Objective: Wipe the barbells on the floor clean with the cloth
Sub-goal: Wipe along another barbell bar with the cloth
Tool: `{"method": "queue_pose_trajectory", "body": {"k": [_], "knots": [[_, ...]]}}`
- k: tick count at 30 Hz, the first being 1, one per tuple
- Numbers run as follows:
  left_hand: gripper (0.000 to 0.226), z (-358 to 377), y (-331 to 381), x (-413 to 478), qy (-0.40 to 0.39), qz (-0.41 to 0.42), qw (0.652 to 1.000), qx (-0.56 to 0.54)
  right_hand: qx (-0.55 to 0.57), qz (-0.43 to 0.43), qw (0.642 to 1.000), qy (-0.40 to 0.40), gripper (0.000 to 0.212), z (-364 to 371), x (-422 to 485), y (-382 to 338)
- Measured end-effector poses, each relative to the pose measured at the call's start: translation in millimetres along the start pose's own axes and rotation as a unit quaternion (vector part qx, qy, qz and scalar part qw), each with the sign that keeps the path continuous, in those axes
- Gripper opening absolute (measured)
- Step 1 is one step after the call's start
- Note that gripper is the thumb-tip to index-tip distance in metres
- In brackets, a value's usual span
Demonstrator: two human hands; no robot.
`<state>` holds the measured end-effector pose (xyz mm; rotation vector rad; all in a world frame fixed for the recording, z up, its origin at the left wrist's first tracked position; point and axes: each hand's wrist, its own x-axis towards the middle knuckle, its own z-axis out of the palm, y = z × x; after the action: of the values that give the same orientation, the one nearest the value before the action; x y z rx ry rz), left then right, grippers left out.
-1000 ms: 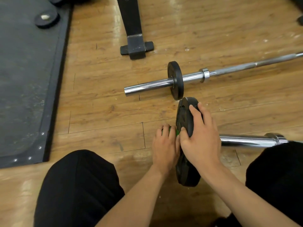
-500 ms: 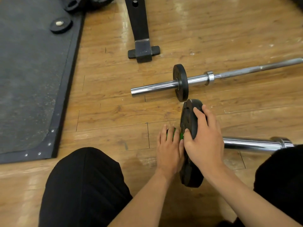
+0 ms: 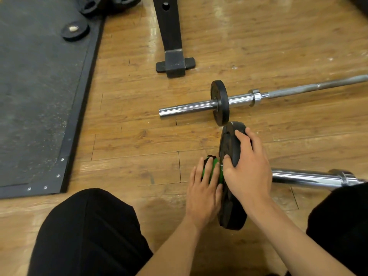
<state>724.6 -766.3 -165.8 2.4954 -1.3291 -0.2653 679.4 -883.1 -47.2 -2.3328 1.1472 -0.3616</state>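
From the head view, the person sits low on the wood floor [image 3: 129, 140] with a black knee [image 3: 89, 232] on each side. That puts both hands close to the work.

The near bar [image 3: 306, 177] lies on the floor and runs off to the right. A big black plate [image 3: 231, 214] stands on its edge on this bar. The right hand [image 3: 247, 168] curls its fingers over the top rim of the plate. I think it holds the plate so that it does not roll or tip.

The left hand [image 3: 203, 188] lies just left of the plate, fingers flat and close together. It presses on a green thing [image 3: 214, 166] at the end of the bar. I cannot tell if this is the cloth or a clip, as the hand hides most of it. If it is the cloth, the hand is rubbing the bar end right by the plate.

The far barbell [image 3: 189, 110] lies just past the near one, and no hand touches it. Its small plate [image 3: 220, 102] sits very near the top of the big plate. I think this one gets wiped later.

A dark mat [image 3: 35, 86] lies to the left. A black stand [image 3: 175, 64] rests at the top.
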Motion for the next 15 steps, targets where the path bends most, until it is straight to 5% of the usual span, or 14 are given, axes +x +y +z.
{"method": "queue_pose_trajectory", "body": {"k": [15], "knots": [[0.062,-12.3,-17.1,46.1,-0.037,0.031,0.996,0.081,0.002,0.016,1.0,0.001,0.063,1.1,26.5,-3.0]]}}
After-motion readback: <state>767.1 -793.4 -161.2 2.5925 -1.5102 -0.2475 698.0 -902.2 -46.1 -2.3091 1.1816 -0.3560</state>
